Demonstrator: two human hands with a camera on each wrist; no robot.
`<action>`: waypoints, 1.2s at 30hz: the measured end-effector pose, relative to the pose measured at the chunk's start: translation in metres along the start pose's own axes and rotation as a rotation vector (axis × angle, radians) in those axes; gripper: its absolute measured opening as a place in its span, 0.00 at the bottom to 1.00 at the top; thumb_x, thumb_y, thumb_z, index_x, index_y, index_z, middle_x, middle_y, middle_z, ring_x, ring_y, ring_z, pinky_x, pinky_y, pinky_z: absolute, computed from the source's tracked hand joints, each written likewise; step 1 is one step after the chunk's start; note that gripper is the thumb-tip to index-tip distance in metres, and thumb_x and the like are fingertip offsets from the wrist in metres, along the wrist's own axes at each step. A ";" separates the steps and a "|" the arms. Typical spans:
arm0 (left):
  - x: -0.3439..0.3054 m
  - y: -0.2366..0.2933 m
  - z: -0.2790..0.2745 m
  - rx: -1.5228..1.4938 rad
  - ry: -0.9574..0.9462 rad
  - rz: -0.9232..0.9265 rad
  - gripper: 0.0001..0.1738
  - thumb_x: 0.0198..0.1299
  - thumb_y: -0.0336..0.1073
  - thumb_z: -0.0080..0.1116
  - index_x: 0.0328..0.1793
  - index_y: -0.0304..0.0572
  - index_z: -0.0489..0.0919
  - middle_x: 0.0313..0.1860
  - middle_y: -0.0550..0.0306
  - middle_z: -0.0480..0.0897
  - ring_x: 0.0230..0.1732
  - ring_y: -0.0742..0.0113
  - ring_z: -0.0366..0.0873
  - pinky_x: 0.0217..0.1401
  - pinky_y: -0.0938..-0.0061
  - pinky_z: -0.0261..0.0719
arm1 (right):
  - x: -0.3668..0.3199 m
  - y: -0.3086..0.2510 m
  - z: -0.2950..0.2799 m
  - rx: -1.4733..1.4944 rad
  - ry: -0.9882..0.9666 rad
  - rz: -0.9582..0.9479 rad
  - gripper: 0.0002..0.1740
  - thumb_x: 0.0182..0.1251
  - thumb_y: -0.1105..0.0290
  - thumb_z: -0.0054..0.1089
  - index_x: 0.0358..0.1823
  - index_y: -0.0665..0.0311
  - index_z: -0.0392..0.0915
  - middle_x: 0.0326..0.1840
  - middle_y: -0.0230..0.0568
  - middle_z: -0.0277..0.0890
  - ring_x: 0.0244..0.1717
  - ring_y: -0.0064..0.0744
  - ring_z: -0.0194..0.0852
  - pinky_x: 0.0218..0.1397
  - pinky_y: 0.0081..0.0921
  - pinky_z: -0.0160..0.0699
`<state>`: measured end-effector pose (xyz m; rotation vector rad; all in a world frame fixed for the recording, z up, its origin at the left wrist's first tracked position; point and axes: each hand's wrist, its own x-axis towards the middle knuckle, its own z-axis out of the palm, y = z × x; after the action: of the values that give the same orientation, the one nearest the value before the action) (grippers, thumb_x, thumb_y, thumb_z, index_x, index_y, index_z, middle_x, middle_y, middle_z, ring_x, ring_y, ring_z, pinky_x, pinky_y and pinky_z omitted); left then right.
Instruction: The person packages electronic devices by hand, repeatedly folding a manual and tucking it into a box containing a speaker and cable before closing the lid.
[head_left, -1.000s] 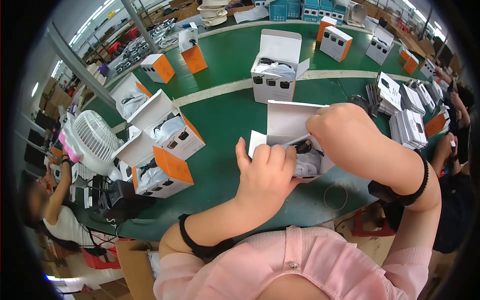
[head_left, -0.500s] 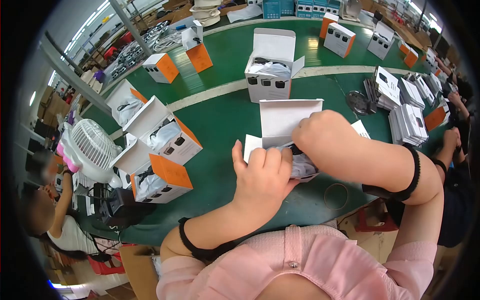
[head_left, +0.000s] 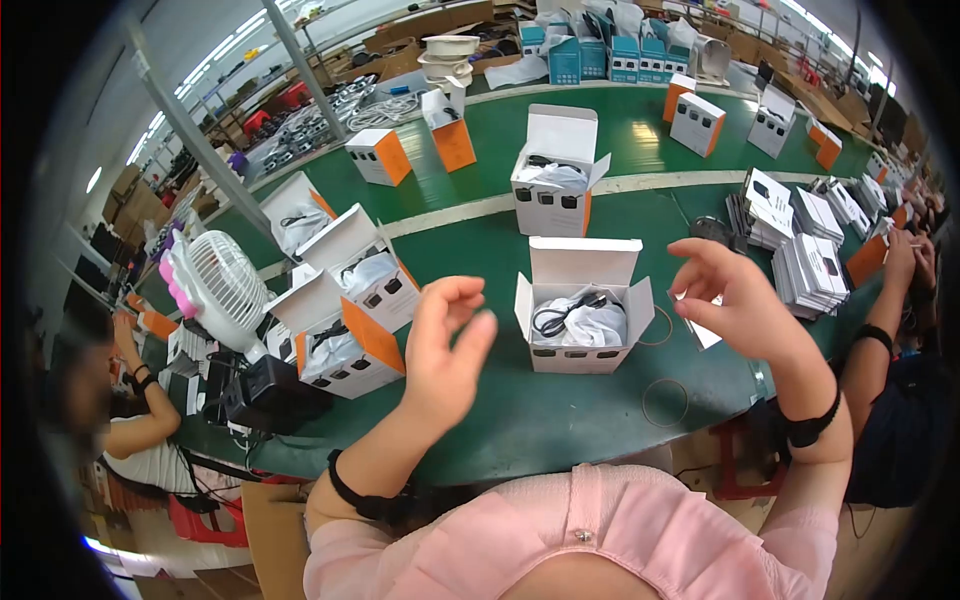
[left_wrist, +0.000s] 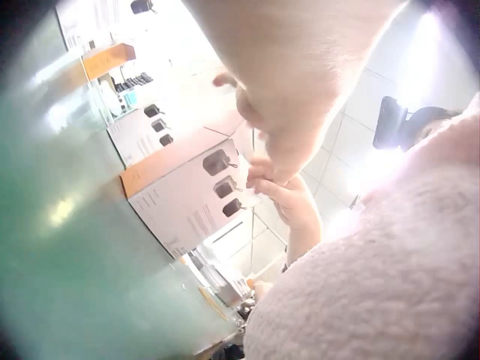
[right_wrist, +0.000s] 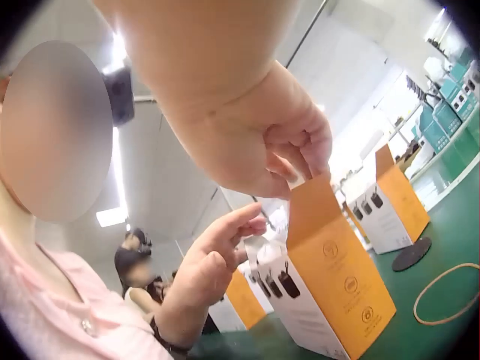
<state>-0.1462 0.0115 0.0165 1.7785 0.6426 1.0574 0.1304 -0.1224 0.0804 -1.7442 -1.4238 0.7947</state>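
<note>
left hand (head_left: 445,370) and right hand (head_left: 738,302) seem empty, fingers parted; open box (head_left: 578,361) stands between, toward worktop's (head_left: 500,425) near edge. light, stiff card, i judge; better grip lower sides, not bendy flaps (head_left: 642,312).

Factory packing line or workshop. Curved green workbench (head_left: 480,420) lined with open product boxes (head_left: 577,358); stacked cartons (head_left: 808,280) at right. Tube lights (head_left: 220,50) mounted overhead, other workers seated along the bench.

One box (head_left: 578,358) between two hands (head_left: 445,365), three boxes (head_left: 385,295) beside fan (head_left: 225,285), two rubber bands (head_left: 645,405)
</note>
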 end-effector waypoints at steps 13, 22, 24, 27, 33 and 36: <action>0.032 -0.027 0.025 -0.168 -0.445 -0.049 0.26 0.51 0.22 0.63 0.59 0.40 0.76 0.68 0.52 0.63 0.63 0.64 0.68 0.61 0.70 0.71 | 0.038 0.033 0.054 0.042 -0.089 -0.537 0.28 0.51 0.85 0.60 0.55 0.57 0.78 0.55 0.43 0.67 0.53 0.34 0.70 0.51 0.26 0.73; 0.017 -0.027 0.012 0.269 -0.512 0.315 0.26 0.60 0.36 0.55 0.66 0.46 0.73 0.74 0.42 0.57 0.71 0.47 0.60 0.70 0.61 0.58 | 0.032 0.047 0.059 -0.187 -0.115 -0.737 0.23 0.61 0.67 0.60 0.60 0.56 0.75 0.67 0.53 0.61 0.63 0.54 0.62 0.64 0.42 0.63; 0.015 -0.025 0.015 0.255 -0.473 0.274 0.23 0.63 0.37 0.54 0.65 0.47 0.74 0.73 0.42 0.59 0.71 0.48 0.60 0.70 0.62 0.59 | 0.033 0.045 0.059 -0.213 -0.080 -0.755 0.22 0.61 0.69 0.59 0.59 0.55 0.75 0.66 0.52 0.63 0.61 0.54 0.65 0.61 0.41 0.66; 0.021 -0.016 0.012 0.197 -0.516 0.160 0.22 0.64 0.36 0.52 0.65 0.48 0.75 0.72 0.40 0.59 0.70 0.47 0.61 0.69 0.62 0.60 | 0.033 0.043 0.061 -0.178 -0.025 -0.712 0.22 0.60 0.70 0.59 0.59 0.53 0.76 0.65 0.53 0.65 0.58 0.54 0.69 0.58 0.40 0.70; 0.015 -0.023 0.015 0.496 -0.492 0.472 0.24 0.63 0.39 0.55 0.66 0.50 0.73 0.72 0.33 0.56 0.67 0.40 0.64 0.67 0.61 0.64 | 0.032 0.045 0.061 -0.325 0.004 -0.847 0.26 0.56 0.68 0.63 0.59 0.50 0.76 0.64 0.53 0.66 0.52 0.51 0.73 0.55 0.38 0.73; 0.010 -0.009 0.014 0.611 -0.520 0.467 0.31 0.57 0.42 0.62 0.68 0.54 0.71 0.73 0.32 0.54 0.66 0.37 0.64 0.66 0.58 0.66 | 0.020 0.032 0.057 -0.541 -0.025 -0.777 0.33 0.52 0.66 0.67 0.63 0.45 0.72 0.68 0.51 0.61 0.45 0.45 0.72 0.49 0.37 0.73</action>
<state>-0.1291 0.0172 0.0094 2.7044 0.2283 0.6573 0.1043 -0.0976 0.0223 -1.3253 -2.2559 0.0040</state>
